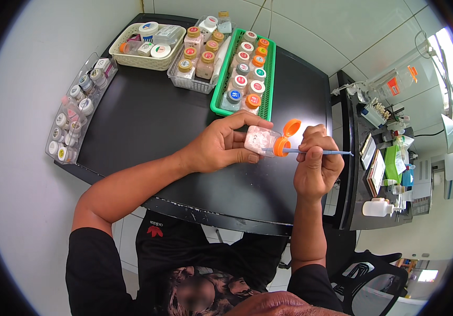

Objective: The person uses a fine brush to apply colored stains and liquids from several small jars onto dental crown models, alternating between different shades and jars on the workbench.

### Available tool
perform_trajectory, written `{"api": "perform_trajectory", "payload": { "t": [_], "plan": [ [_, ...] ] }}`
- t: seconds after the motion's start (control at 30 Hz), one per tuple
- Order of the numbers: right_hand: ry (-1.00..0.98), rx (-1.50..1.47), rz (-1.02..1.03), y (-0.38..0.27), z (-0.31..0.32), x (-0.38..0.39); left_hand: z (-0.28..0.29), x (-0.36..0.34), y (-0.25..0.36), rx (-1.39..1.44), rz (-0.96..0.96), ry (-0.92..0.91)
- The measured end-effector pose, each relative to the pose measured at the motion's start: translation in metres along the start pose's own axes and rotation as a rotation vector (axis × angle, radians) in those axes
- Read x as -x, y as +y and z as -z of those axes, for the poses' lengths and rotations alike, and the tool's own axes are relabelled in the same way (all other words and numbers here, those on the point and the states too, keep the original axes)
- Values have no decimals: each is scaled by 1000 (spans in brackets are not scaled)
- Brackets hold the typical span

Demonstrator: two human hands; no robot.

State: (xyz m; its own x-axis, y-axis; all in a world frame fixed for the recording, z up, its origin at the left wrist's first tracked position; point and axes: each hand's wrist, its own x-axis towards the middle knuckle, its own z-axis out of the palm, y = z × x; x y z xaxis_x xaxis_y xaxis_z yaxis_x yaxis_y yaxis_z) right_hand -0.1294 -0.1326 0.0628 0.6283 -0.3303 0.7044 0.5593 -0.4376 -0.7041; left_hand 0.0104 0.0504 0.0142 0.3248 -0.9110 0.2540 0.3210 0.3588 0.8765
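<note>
My left hand (pixel 221 139) is closed around a small clear bottle (pixel 258 138) of pale pink powder, tipped on its side with its mouth to the right. The bottle's orange flip cap (pixel 292 127) stands open. Between the fingers of my right hand (pixel 317 163) is a thin blue stick-like tool (pixel 310 151). Its left end passes through the orange neck into the bottle; the other end sticks out to the right of my hand. Both hands are above the black table (pixel 200 192), over its right half.
Beyond my hands stands a green basket (pixel 215 100) of capped bottles, beside a clear basket (pixel 192 84) of gold-capped bottles and a cream basket (pixel 147 61) of jars. A clear tray (pixel 82 150) of small jars lines the left edge. To the right, a side counter holds a white squeeze bottle (pixel 376 208).
</note>
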Motion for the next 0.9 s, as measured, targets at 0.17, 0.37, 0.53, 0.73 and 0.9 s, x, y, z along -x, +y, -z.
{"api": "perform_trajectory", "payload": {
  "t": [0.17,0.37,0.53,0.73,0.9],
  "plan": [
    [117,142,-51,-11,-9,-1,0,0,2,6,74,-5],
    [-45,85,67,-2,-1,0,2,0,-3,-52,0,14],
    [-5,253,114,-7,-7,-3,6,-1,-8,-20,-10,5],
    [-133,375,273,-12,-12,-1,3,-4,-12,-43,-86,11],
    [-164,581,413,-17,-17,-3,1,-4,-11,-154,-106,50]
  ]
}}
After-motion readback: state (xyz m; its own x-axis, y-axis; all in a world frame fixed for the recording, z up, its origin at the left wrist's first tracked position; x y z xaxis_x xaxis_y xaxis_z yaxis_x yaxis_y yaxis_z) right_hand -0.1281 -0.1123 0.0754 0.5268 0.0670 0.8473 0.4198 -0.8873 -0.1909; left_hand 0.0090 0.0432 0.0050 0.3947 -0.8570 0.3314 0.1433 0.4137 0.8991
